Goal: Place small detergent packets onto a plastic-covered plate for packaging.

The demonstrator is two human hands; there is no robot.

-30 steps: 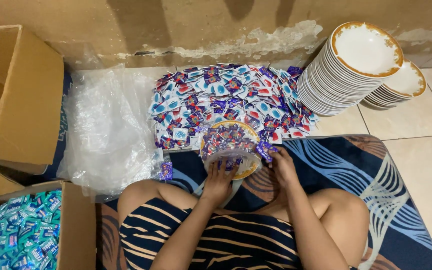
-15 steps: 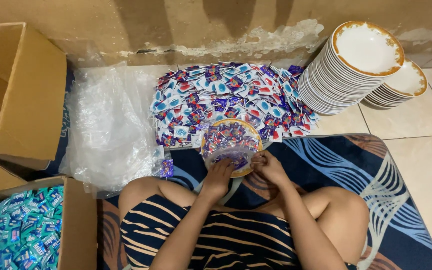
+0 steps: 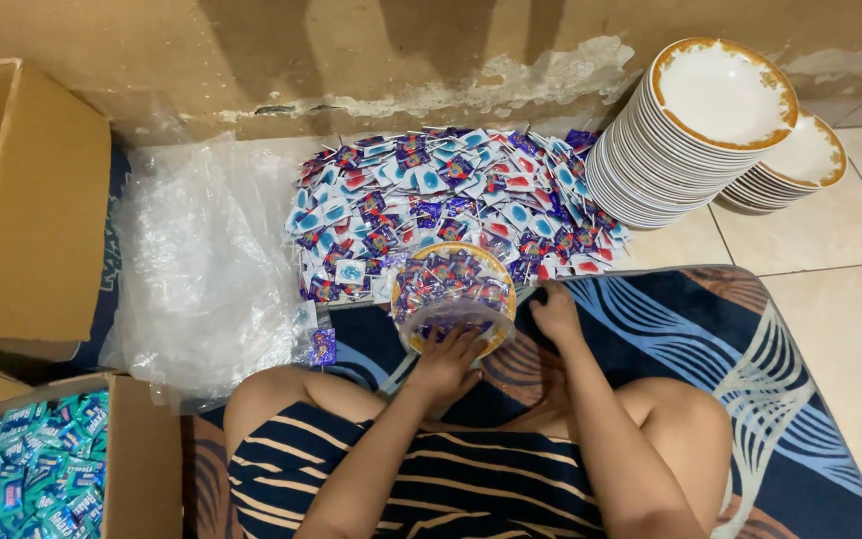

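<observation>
At my far left an open cardboard box [image 3: 27, 205] leans by the wall, and below it a second box [image 3: 37, 469] is packed with teal sachets [image 3: 22, 484]. Next comes a heap of clear plastic bags [image 3: 202, 269] on the floor, with one stray purple sachet [image 3: 322, 346] lying at its edge. Beyond that, a wide pile of blue, red and purple sachets [image 3: 441, 205] spreads along the foot of the wall. In front of me, on the blue patterned mat [image 3: 710, 339], sits a gold-rimmed bowl wrapped in clear plastic [image 3: 454, 297] and filled with sachets. My left hand [image 3: 448, 361] cups its near side, fingers spread against the wrap. My right hand [image 3: 555, 311] rests just beside the bowl's right rim, fingers curled down on the mat; I cannot tell whether it pinches anything. My hands are apart. To the right two stacks of white gold-rimmed plates [image 3: 700, 130] stand on the tiles.
</observation>
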